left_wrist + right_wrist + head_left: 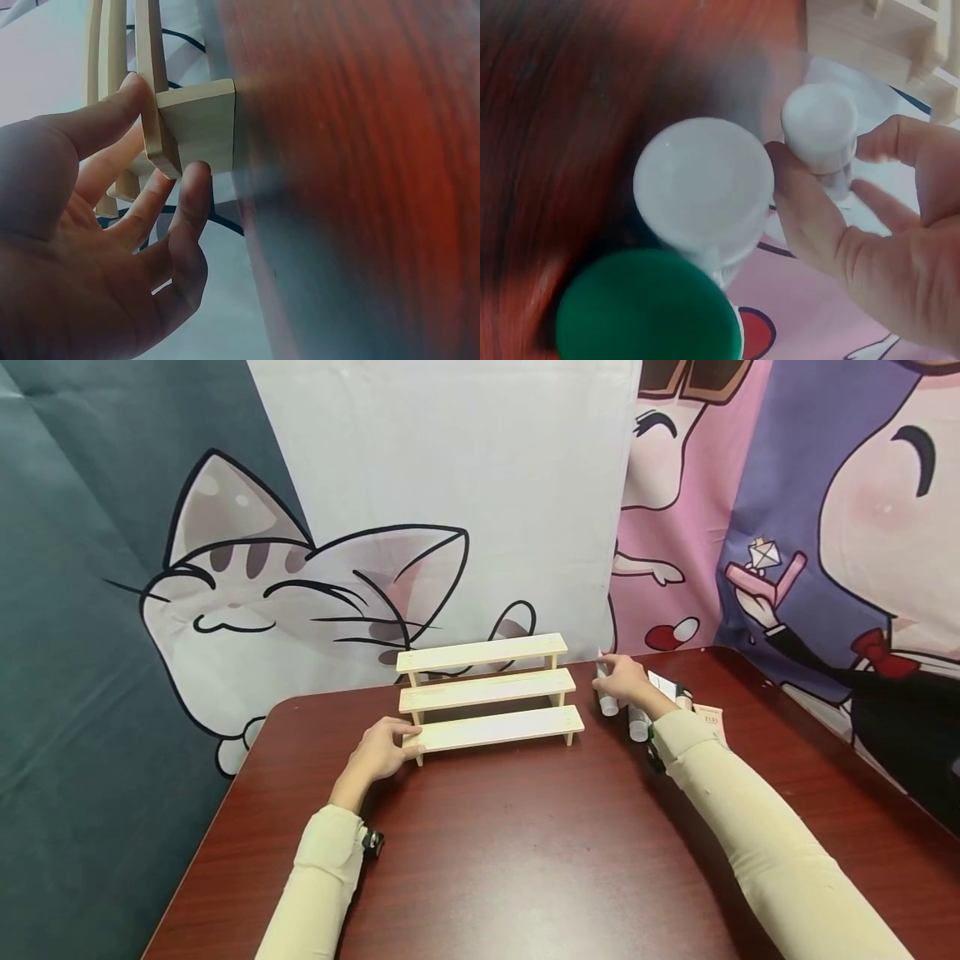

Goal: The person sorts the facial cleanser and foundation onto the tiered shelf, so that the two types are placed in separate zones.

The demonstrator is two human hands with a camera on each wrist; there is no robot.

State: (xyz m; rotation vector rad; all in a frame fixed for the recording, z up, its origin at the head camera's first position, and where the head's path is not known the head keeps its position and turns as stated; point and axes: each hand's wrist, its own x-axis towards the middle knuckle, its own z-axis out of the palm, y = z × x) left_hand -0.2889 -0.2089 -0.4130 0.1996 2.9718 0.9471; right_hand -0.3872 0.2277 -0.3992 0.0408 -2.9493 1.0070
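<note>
Landmark: three-tier wooden rack [487,691]. Right hand [627,682] just off rack's right end, thumb and fingers pinching slim white-capped tube [608,704], no wider apart than tube itself. Tube between right hand and rack, cap toward rack's front; long axis roughly crosswise to rack's length. Whether tube touches table [495,843], cannot tell. Second white-capped tube [639,727] and green cap [649,307] farther right of rack. Left hand [381,750], well apart from tubes, holds rack's left end at lowest plank [498,729].
</note>
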